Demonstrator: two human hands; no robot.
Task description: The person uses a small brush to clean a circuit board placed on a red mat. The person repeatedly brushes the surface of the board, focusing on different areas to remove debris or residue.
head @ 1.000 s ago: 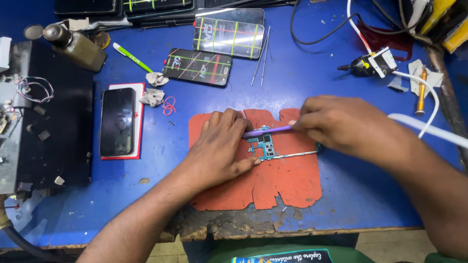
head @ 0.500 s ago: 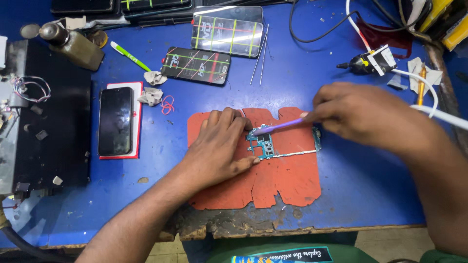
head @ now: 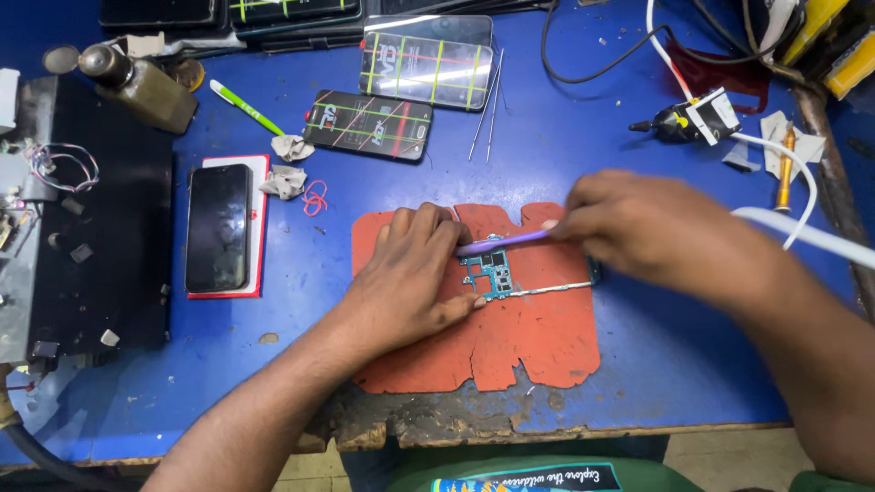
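A small green phone circuit board (head: 497,271) lies on a worn orange-red work mat (head: 538,346) on the blue table. My left hand (head: 410,278) rests flat on the mat and pins the board's left end with its fingertips and thumb. My right hand (head: 652,228) grips a purple brush (head: 501,242) by its handle, the head over the board's top edge just by my left fingertips. The board's right end is partly hidden under my right hand.
A black phone on a red-edged card (head: 219,228) lies at left beside a black machine (head: 82,237). Two more phones (head: 367,125) (head: 427,62), tweezers (head: 486,118), a green pen (head: 246,107), a bottle (head: 137,87) and cables (head: 775,155) lie behind. The table's chipped front edge (head: 437,428) is near.
My right hand has shifted a little to the right and back along the board with the brush. My left hand has stayed put on the board.
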